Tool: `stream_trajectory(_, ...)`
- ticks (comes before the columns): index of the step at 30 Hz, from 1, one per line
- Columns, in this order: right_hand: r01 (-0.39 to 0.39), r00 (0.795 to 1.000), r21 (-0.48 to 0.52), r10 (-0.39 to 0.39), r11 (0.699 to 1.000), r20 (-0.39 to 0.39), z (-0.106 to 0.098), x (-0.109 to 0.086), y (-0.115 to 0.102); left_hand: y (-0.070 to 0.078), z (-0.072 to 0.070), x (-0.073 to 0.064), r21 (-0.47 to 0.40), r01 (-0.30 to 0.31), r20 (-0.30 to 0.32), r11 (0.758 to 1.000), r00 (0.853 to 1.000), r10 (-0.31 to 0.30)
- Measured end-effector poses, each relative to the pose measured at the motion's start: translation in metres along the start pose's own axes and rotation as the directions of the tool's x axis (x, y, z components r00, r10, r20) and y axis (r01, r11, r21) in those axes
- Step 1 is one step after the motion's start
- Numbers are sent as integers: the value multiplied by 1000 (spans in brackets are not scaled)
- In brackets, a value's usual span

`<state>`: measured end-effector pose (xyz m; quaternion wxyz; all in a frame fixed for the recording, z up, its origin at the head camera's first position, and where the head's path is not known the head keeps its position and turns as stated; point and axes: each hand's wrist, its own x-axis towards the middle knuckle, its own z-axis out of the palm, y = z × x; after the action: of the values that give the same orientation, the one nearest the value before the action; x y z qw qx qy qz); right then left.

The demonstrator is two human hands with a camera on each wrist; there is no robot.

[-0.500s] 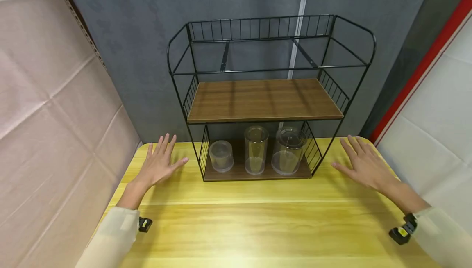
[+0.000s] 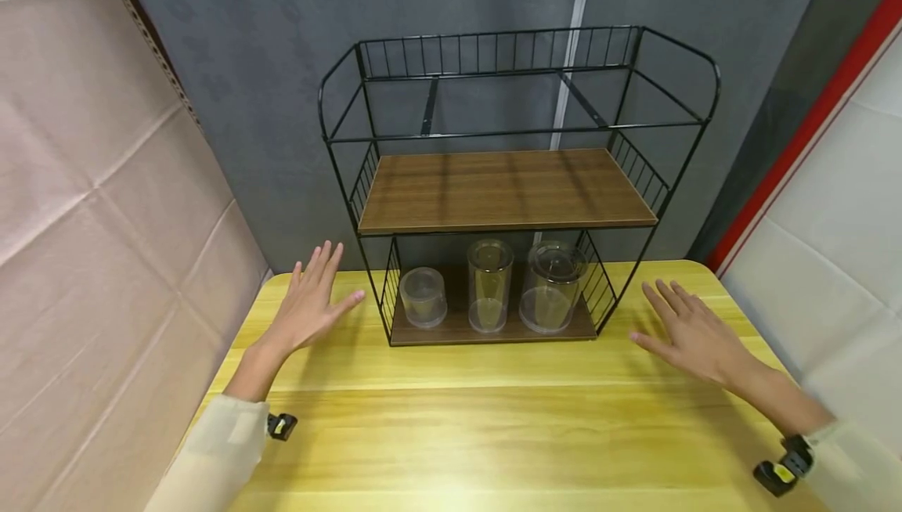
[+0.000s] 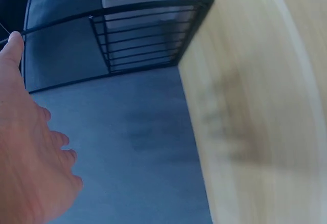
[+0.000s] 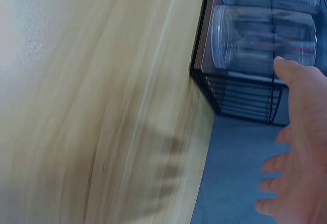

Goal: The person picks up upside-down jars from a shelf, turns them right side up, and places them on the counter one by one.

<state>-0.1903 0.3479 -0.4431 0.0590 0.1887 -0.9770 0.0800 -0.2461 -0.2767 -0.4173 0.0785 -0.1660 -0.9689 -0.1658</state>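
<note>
A black wire rack [image 2: 486,228] with wooden shelves stands at the back of the table. On its bottom shelf [image 2: 451,336] are three clear jars: a short jar [image 2: 423,298] at the left, a tall narrow jar [image 2: 489,285] in the middle and a wide jar [image 2: 553,286] at the right. My left hand [image 2: 304,308], fingers spread, hovers over the table just left of the rack. On the other side, my right hand [image 2: 694,336] is held above the table with straight fingers. Both hands hold nothing and are apart from the rack.
A brown board [image 2: 503,189] forms the rack's middle shelf; its top level is only an open frame [image 2: 465,135]. The yellow wooden table [image 2: 451,418] extends in front. Grey cloth [image 2: 268,105] hangs behind, with pale panels [image 2: 92,222] at the sides.
My left hand has risen slightly in the head view and shifted a little right. The right hand has dropped slightly, its wrist moving toward the lower right. The rack and jars stay put.
</note>
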Motion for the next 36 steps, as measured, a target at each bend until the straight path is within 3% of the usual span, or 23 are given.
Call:
stream_trajectory(7,-3,998,28,1,1000,62,-1,-8,-17,17,-13,4,-86,-45,-68,995,997,39)
stream_trajectory(13,-22,995,111,11,994,102,-6,-14,-34,29,-22,11,-192,-113,-197,975,978,74)
stream_trajectory(19,1,996,147,-15,989,90,-12,-19,-49,46,-34,16,-386,-155,-283,909,958,44)
stream_trajectory(22,21,996,159,-33,987,78,-17,-19,-57,55,-40,19,-442,-175,-303,880,952,37)
stream_trajectory(30,26,994,228,-50,973,100,-31,-16,-79,77,-53,30,-543,-160,-310,824,951,-20)
stream_trajectory(36,32,997,256,-49,966,61,-41,-9,-95,87,-57,37,-575,-223,-350,788,937,9)
